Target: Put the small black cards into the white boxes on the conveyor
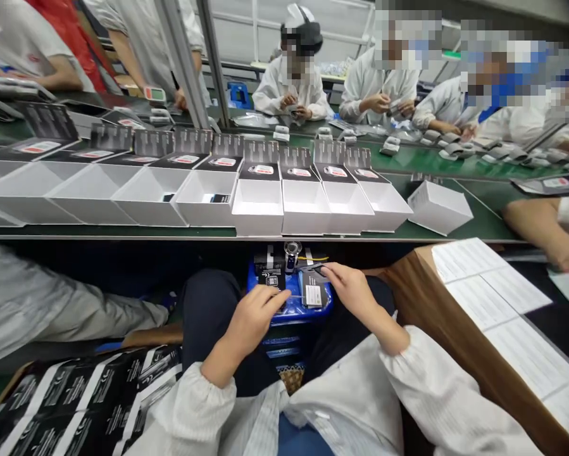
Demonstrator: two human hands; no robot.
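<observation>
My left hand [252, 315] is closed, thumb and fingers together, over the left side of a blue stool [291, 315] between my knees. Something thin and pale shows at its fingertips, too small to name. My right hand [353, 288] pinches a flat dark grey piece [316, 271] above the stool's right side. Beneath it lies a black packet with a white label [314, 295]. Near my left fingers is another black packet with white print [271, 278], partly covered. A shiny round metal container [292, 253] stands at the back of the stool.
Open white boxes [258, 199] with raised black lids line the green bench [208, 232] ahead. A carton of banded black packets [70, 399] is at lower left. White printed sheets [497, 316] lie on a brown carton [407, 304] at right. Several co-workers [291, 85] sit across the bench.
</observation>
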